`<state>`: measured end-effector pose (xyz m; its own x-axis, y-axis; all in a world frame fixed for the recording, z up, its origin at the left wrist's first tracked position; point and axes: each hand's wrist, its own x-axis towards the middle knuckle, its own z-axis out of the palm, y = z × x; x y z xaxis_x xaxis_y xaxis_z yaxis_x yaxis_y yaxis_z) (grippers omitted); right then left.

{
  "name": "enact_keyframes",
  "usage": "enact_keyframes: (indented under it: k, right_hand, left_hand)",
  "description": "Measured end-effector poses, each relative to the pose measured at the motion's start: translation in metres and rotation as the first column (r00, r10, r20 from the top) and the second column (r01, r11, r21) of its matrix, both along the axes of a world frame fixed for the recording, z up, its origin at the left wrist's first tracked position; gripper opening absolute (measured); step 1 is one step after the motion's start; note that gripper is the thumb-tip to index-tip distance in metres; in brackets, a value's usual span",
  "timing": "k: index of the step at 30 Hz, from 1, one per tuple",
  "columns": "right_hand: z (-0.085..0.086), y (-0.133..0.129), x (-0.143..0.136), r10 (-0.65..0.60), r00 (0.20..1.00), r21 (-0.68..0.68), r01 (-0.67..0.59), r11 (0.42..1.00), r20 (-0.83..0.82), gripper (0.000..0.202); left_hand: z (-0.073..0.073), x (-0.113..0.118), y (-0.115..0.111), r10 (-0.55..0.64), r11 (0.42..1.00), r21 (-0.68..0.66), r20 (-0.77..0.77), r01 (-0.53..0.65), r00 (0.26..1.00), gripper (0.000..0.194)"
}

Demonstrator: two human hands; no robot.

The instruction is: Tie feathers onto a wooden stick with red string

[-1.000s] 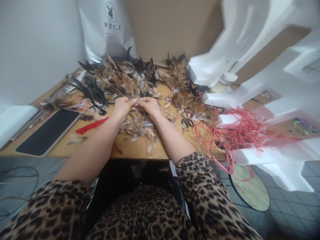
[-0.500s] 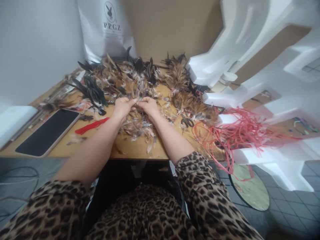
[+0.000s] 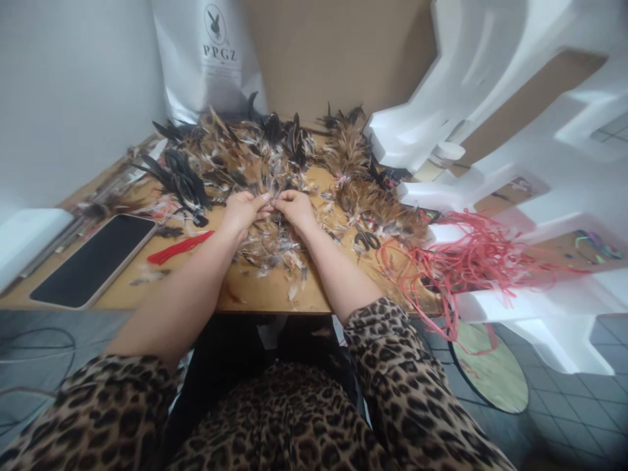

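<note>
My left hand (image 3: pixel 243 212) is closed in a pinch, thumb against fingers, on brown and grey feathers (image 3: pixel 267 186) that stick up past the fingertips. Close beside it, my right hand (image 3: pixel 296 210) pinches at the base of the same feathers, its fingertips almost touching the left thumb. Exactly where the quills sit between the fingers is too small to make out. Under and in front of both hands lie loose feathers (image 3: pixel 269 252), mottled brown and white. Behind them spreads a large heap of brown feathers (image 3: pixel 216 147) with dark tips.
Left of my arms are a phone (image 3: pixel 95 261), a red tassel-like strip (image 3: pixel 179 248) and a black feather bundle (image 3: pixel 184 183). Black scissors (image 3: pixel 366 238) lie to the right, near brown feather bunches (image 3: pixel 375 204), tangled pink ribbon (image 3: pixel 471 255) and white foam pieces (image 3: pixel 530 320).
My right hand has shifted slightly right, and its fingertips have moved a little on the feathers. The left hand stays nearly in place, its lower fingers slightly more extended.
</note>
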<state>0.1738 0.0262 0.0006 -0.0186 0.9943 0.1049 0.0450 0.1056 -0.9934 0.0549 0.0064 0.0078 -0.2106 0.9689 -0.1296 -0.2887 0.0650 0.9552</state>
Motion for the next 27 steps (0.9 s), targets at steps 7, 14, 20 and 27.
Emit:
enact_keyframes:
  k: [7, 14, 20, 27]
  right_hand:
    - [0.005, -0.001, 0.0, 0.047, 0.958, -0.178, -0.101, 0.979, -0.282, 0.027]
    - [0.001, 0.004, 0.0, 0.118, 0.909, -0.108, -0.175, 0.979, -0.399, 0.034]
    - [0.004, 0.003, 0.003, 0.153, 0.927, -0.151, -0.215, 0.965, -0.343, 0.035]
    - [0.006, 0.007, 0.011, 0.168, 0.929, -0.171, -0.234, 0.957, -0.33, 0.038]
  left_hand:
    - [0.006, -0.005, -0.002, -0.098, 0.993, -0.043, 0.254, 0.113, 0.962, 0.011]
    - [0.007, -0.007, -0.001, -0.208, 0.963, -0.097, 0.334, 0.253, 0.919, 0.005]
    - [0.002, -0.01, 0.002, -0.264, 0.95, -0.067, 0.353, 0.306, 0.898, 0.005]
    - [0.006, -0.012, 0.002, -0.218, 0.961, -0.1, 0.306, 0.259, 0.927, 0.012]
